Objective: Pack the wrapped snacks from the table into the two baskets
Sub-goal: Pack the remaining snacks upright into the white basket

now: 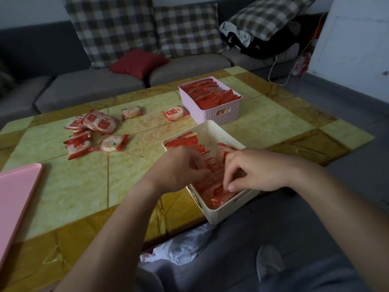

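A cream basket stands at the table's near edge, partly filled with red wrapped snacks set on edge. Both hands are over it. My left hand has curled fingers touching the packed snacks at the row's middle. My right hand has fingers bent down, its fingertips on the snacks near the basket's front. A pink basket behind it is full of snacks. Several loose snacks lie in a pile at the left of the table, and single ones lie farther back.
A pink tray lies at the table's left near edge. A white plastic bag sits on the floor under the table edge. A grey sofa with checked cushions runs behind the table.
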The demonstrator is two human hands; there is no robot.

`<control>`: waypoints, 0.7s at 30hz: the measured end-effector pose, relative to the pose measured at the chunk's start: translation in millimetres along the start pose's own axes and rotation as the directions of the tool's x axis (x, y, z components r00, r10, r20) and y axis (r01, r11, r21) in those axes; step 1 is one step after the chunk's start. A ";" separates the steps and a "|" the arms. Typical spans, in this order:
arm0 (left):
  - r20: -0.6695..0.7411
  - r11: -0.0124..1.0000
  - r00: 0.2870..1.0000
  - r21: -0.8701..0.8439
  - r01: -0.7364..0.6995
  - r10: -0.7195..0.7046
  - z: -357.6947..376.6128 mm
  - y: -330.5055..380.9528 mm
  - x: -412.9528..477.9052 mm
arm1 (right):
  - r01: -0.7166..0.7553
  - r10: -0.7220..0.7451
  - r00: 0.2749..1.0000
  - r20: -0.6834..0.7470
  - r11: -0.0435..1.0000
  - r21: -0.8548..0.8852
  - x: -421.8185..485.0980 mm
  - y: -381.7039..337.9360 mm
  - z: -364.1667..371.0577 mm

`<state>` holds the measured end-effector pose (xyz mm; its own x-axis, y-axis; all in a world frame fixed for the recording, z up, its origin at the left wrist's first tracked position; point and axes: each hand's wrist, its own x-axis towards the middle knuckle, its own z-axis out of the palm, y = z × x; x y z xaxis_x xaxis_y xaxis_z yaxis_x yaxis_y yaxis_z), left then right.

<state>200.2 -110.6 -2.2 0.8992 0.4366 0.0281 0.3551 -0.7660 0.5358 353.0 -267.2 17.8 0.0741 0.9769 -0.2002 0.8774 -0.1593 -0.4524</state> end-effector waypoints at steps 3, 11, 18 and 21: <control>-0.034 0.998 0.999 -0.054 -0.038 0.036 0.9 0.8 0.3 | -0.076 0.076 0.997 -0.007 0.997 0.001 8.3 2.2 10.9; -0.269 0.998 0.963 0.049 0.046 -0.031 4.6 -4.8 13.3 | -0.171 0.172 0.886 -0.431 0.984 0.041 27.9 24.4 -14.5; -0.306 0.973 0.947 0.170 0.157 -0.099 3.8 -16.3 42.8 | -0.306 0.161 0.919 -0.361 0.869 -0.390 57.9 18.9 -1.0; -0.186 0.947 0.975 0.272 0.171 -0.123 1.3 -24.1 52.6 | -0.295 0.175 0.913 -0.370 0.907 -0.299 61.8 16.1 -12.2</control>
<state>239.3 -69.8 -14.8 0.7855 0.6074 0.1188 0.5595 -0.7790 0.2831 377.5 -207.6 8.7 0.3962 0.9162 0.0598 0.9162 -0.3902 -0.0914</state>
